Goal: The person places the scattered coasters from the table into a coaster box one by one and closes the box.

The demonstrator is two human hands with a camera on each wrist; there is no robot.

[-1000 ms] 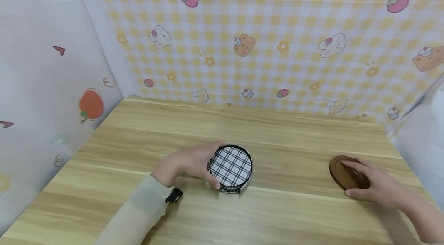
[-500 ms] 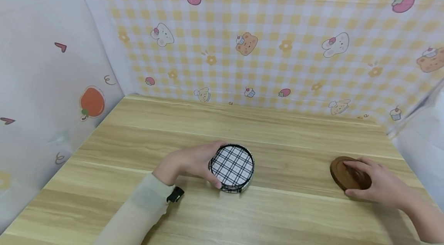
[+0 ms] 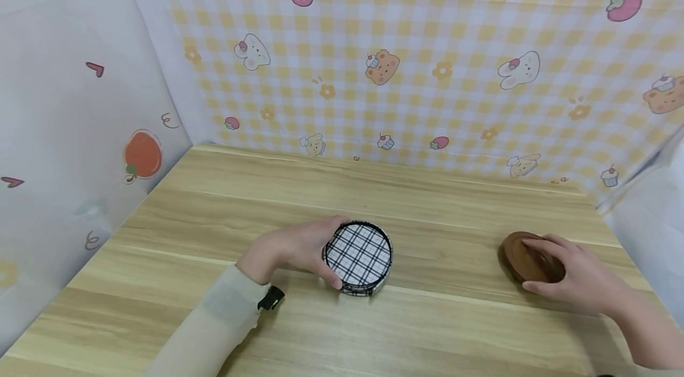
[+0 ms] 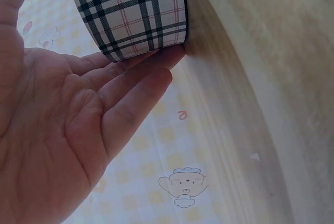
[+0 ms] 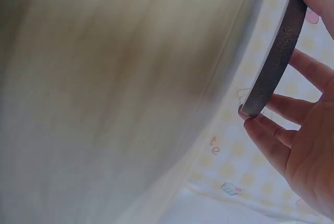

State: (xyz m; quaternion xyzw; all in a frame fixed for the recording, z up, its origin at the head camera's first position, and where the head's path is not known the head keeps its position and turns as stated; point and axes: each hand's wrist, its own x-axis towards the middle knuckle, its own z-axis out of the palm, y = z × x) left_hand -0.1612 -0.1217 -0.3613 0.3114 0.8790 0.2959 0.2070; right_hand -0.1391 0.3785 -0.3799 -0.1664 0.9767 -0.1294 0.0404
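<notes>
In the head view, a short round box (image 3: 359, 254) with black-and-white plaid on its top and side stands at the middle of the table. My left hand (image 3: 304, 249) holds it from the left, thumb on the near side and fingers round the far side. The left wrist view shows its plaid wall (image 4: 138, 12) with fingertips against it. On the right, my right hand (image 3: 577, 276) grips a round brown wooden disc (image 3: 526, 258), like a coaster, by its rim. That disc is tilted, and in the right wrist view its dark edge (image 5: 279, 51) lies between thumb and fingers.
The wood-grain table (image 3: 427, 329) meets a yellow checked cloth backdrop (image 3: 417, 27) at the back. White printed cloth (image 3: 59, 98) hangs along the left side, and more white cloth stands at the right. A black buckle (image 3: 271, 298) sits at my left cuff.
My right hand has tipped the wooden disc up and shifted it slightly left, its shadow now showing beneath. The left hand stays round the plaid box; the head view has shifted slightly.
</notes>
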